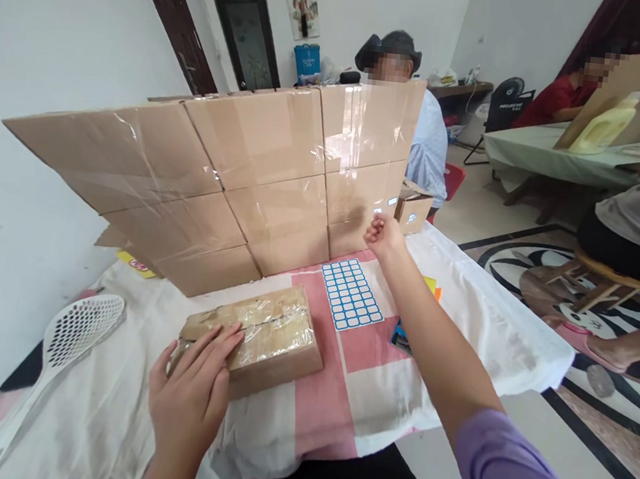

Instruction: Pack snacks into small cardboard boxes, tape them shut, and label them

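Observation:
My left hand [194, 379] lies with fingers stretched over the left end of a taped cardboard box [282, 327]. My right hand [384, 235] is held up close to the lower right part of a standing cardboard panel [278, 144], its fingers curled together. What those fingers hold, if anything, cannot be made out. Just above them a small blue-edged label [392, 201] sticks to the panel, and a bit of another shows at the fingertips. Between the box and my right forearm lies a sheet of blue-edged labels [351, 295].
A white slotted skimmer [86, 321] rests at the left. Right of the panel is a small carton [413, 210] with a label. Yellow and blue items [432, 286] are partly behind my forearm. A person in a hat [429, 148] sits beyond the panel; others sit at right.

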A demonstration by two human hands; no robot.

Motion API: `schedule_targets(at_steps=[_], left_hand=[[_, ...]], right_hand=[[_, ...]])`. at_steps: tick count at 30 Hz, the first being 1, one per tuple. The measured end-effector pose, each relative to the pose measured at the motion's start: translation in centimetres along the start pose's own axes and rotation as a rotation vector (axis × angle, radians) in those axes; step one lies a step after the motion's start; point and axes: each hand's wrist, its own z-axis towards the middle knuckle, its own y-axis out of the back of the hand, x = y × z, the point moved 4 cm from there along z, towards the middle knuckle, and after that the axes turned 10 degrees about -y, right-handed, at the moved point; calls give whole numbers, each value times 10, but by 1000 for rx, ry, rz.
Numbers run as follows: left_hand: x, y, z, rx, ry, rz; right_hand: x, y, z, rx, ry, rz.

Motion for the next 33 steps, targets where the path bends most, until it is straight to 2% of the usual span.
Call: schedule_targets(at_steps=[6, 8, 10, 14, 18, 20, 22, 24, 28, 30, 33], left_hand=[[4, -2, -1, -6, -2, 8], [5, -3, -1, -22, -3, 18], [5, -4, -1, -35, 4, 26], [4, -4, -2, -20, 29, 37], [2, -4, -3, 3, 47, 41], [1, -4, -3, -7, 54, 44], [0, -4, -2, -23, 60, 46], [0, -4, -2, -33, 65, 37], [10, -4, -4, -45, 70, -30], [19, -5, -6, -49, 86, -69], [31, -5, -9, -33, 115, -129]], right_hand=[[-123, 8, -107, 235, -395, -7], [-151, 11, -130, 265, -472, -5], [-167, 10, -142, 287, -515, -7], [-179, 1, -144, 306, -533, -68], [-182, -1, -141, 211, -440, -215], [-179, 6, -141, 131, -307, -293], [-173, 16, -145, 96, -104, -399], [-167, 22, -154, 192, 85, -556], [-172, 18, -173, 635, 219, -844], [-171, 13, -173, 694, 257, -885], [-166, 4, -164, 670, 279, -880]])
